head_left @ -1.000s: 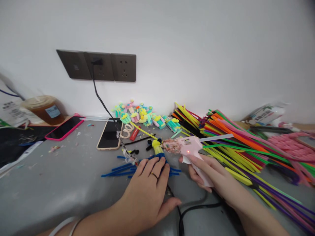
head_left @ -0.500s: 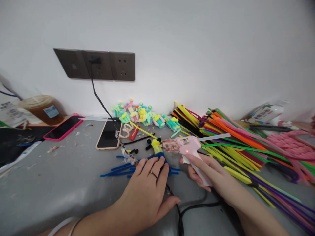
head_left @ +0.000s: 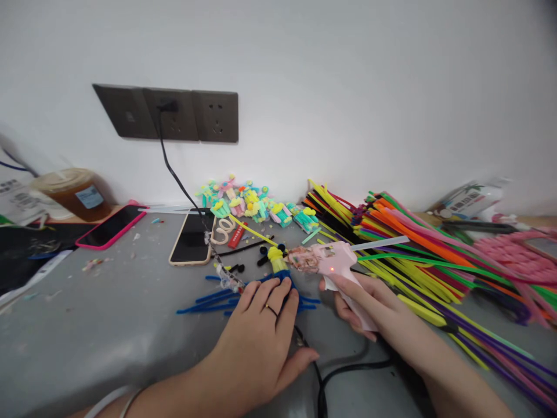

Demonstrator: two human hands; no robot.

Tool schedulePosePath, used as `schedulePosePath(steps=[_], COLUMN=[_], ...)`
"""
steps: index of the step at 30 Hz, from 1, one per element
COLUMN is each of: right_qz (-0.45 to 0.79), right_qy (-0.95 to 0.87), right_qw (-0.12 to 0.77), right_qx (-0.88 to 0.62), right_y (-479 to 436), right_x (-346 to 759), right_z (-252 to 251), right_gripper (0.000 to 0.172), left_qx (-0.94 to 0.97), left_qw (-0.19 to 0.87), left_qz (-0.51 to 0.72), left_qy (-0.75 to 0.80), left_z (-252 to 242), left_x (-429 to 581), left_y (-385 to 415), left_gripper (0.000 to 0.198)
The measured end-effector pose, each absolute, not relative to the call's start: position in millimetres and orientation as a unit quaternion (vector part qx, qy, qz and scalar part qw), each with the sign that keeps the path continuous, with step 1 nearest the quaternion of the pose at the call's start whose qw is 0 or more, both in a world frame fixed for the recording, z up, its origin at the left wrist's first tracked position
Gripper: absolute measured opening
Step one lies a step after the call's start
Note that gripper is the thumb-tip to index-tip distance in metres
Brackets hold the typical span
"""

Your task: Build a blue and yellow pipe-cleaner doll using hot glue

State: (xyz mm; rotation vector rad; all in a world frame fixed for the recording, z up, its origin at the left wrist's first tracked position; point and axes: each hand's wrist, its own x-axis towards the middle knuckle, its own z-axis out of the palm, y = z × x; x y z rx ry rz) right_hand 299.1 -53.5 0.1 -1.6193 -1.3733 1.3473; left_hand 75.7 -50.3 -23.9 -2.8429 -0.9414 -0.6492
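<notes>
My right hand (head_left: 363, 302) is wrapped round the handle of a pink hot glue gun (head_left: 333, 258). A small light glows on its side, and a clear glue stick (head_left: 379, 242) sticks out of its back. The gun's nozzle is at the side of a small yellow and blue pipe-cleaner figure (head_left: 277, 261); whether they touch I cannot tell. My left hand (head_left: 265, 331) lies with outstretched fingers over the blue part of that figure, pressing it to the table. Blue pipe cleaners (head_left: 209, 305) show on both sides of the fingers, and the figure's lower end is hidden.
Many coloured pipe cleaners (head_left: 418, 249) spread across the right. Small pastel figures (head_left: 252, 203) are heaped by the wall. Two phones (head_left: 191, 238) and a lidded drink cup (head_left: 80, 194) are on the left. A black cord (head_left: 174, 171) runs down from the socket; another cable (head_left: 348, 367) lies in front.
</notes>
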Motion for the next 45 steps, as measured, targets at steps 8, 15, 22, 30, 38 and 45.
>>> schedulePosePath(steps=[8,15,22,30,38,45], right_qz=[0.521,0.536,0.536,0.519,0.51,0.514], right_qy=[-0.521,-0.528,-0.521,-0.542,-0.541,-0.54], right_qw=[0.352,0.334,0.311,0.308,0.298,0.291], right_qx=[-0.578,-0.568,-0.587,-0.584,-0.599,-0.6], right_y=[-55,-58,-59,-58,-58,-57], right_x=[303,309,313,308,303,303], right_z=[-1,-2,-5,1,6,7], right_gripper=[0.056,0.054,0.051,0.053,0.056,0.058], left_qx=[-0.927,-0.929,-0.929,-0.929,-0.929,-0.929], left_qw=[0.037,0.035,0.031,0.034,0.019,0.024], left_qz=[-0.207,-0.203,-0.198,-0.197,-0.198,-0.199], left_qy=[-0.309,-0.308,-0.31,-0.313,-0.311,-0.311], left_z=[-25,-24,-23,-25,-25,-24], left_x=[75,75,75,75,76,76], left_y=[-51,-51,-52,-52,-52,-52], left_gripper=[0.062,0.063,0.062,0.062,0.063,0.063])
